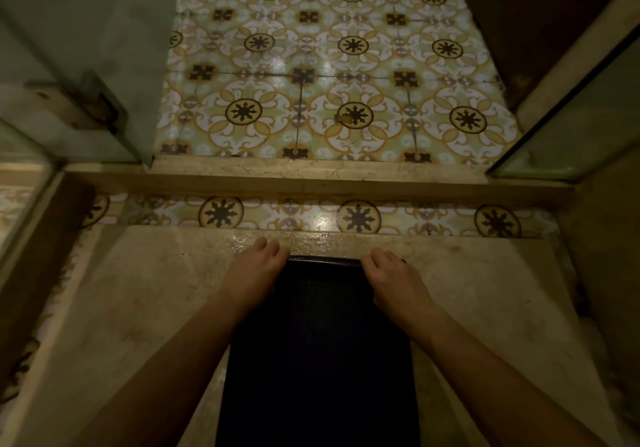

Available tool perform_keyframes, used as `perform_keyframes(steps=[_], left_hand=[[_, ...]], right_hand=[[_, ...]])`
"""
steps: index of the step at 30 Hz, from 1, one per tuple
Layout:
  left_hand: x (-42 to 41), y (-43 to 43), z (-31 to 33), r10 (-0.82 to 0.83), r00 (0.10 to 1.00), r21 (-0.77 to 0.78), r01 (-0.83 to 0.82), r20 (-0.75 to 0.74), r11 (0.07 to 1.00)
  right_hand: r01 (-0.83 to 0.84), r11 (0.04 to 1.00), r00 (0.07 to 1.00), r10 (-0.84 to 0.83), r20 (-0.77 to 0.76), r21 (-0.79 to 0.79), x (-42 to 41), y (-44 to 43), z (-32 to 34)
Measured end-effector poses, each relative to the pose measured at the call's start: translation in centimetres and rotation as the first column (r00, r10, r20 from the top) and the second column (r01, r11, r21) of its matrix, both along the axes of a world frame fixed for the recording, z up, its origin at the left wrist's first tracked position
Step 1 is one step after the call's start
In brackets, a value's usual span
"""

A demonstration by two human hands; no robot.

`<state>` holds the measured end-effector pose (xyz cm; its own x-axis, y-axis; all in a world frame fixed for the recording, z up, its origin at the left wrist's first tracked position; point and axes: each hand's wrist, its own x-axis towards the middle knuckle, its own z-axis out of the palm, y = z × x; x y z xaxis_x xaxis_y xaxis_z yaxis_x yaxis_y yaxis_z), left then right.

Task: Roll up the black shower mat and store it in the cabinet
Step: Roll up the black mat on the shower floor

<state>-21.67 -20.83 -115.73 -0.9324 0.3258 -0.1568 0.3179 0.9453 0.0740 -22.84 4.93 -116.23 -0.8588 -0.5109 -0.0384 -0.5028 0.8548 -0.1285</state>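
The black shower mat (320, 353) lies flat on the beige stone shower floor, running from the bottom of the view up to its far edge near the step. My left hand (256, 268) rests on the mat's far left corner, fingers curled over the edge. On the far right corner my right hand (394, 276) grips the edge the same way. That far edge looks slightly lifted between the two hands. No cabinet is in view.
A raised stone threshold (311, 178) crosses the view beyond the mat, with patterned floor tiles (329, 65) past it. A glass shower door (86, 65) with a metal hinge stands at the left, a glass panel (571, 127) at the right. The stone floor near the hands is wet.
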Motion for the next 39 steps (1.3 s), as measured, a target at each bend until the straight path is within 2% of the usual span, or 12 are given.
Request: perform_keyframes(steps=[5,14,18,21,26,29,33,36,39], left_hand=[[0.7,0.5,0.0,-0.006,1.0,0.022,0.006,-0.016,1.0],[0.1,-0.7,-0.2,0.004,0.999,0.01,-0.004,0.049,1.0],[-0.1,-1.0,0.4,0.015,0.995,0.052,-0.02,0.096,0.998],[-0.3,-1.5,0.8,0.028,0.985,0.064,-0.04,0.172,0.997],[-0.4,-1.1,0.9,0.049,0.99,0.042,-0.055,0.134,0.998],[-0.9,-1.3,1.3,0.095,0.979,0.05,-0.106,0.183,0.993],[-1.0,-1.7,1.2,0.045,0.955,0.073,-0.069,0.294,0.995],[-1.5,-1.6,1.4,0.059,0.959,0.073,-0.082,0.276,0.994],[-1.5,-1.2,1.4,0.069,0.966,0.06,-0.086,0.249,0.994]], right_hand=[[-0.024,0.999,0.999,0.024,0.029,-0.03,0.2,1.1,-0.7],[-0.014,0.998,0.998,0.01,0.065,0.063,0.4,0.9,-0.1],[0.042,0.999,0.989,-0.04,0.142,-0.009,0.7,1.1,-0.3],[0.013,0.999,0.984,-0.006,0.181,-0.037,0.3,1.4,-0.4],[-0.003,1.0,0.972,-0.003,0.236,0.026,-0.6,1.2,0.3],[-0.032,0.998,0.976,0.019,0.218,0.056,-0.7,0.9,0.3],[-0.029,1.0,0.965,0.026,0.261,0.01,-0.7,1.1,0.2],[-0.012,0.999,0.949,0.021,0.314,-0.031,-1.0,1.7,0.6],[0.035,0.999,0.953,-0.023,0.303,-0.033,-0.6,1.7,0.7]])
